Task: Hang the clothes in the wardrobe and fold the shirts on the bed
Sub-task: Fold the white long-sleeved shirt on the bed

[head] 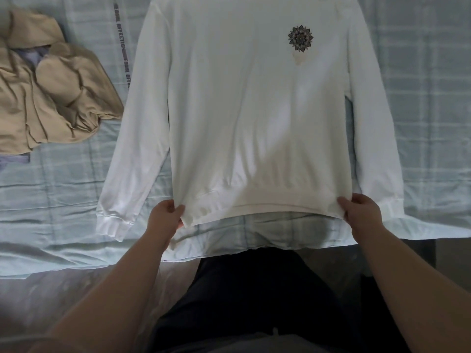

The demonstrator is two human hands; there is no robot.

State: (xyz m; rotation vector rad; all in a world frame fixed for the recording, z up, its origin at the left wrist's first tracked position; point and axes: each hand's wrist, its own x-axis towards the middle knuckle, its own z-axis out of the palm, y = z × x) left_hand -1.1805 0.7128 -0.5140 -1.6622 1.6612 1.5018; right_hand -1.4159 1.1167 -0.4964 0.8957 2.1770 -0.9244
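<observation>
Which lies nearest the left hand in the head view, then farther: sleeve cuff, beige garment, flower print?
1. Sleeve cuff, just left of the left hand.
2. Beige garment, up-left on the bed.
3. Flower print, upper right on the white shirt.

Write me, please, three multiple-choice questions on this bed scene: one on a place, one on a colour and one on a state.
1. Where does the beige garment lie relative to the shirt?
A. On top of it
B. To its left, on the bed
C. Under it

2. What colour is the shirt?
A. Black
B. Red
C. White

3. What are the left hand and right hand doing?
A. Both pinch the shirt's hem
B. Only the left hand holds it
C. Both rest flat on the bed

Answers:
1 B: the crumpled heap lies apart from the shirt, beyond its sleeve.
2 C: the cloth is white, with one dark flower emblem.
3 A: each hand grips a hem corner.
</observation>
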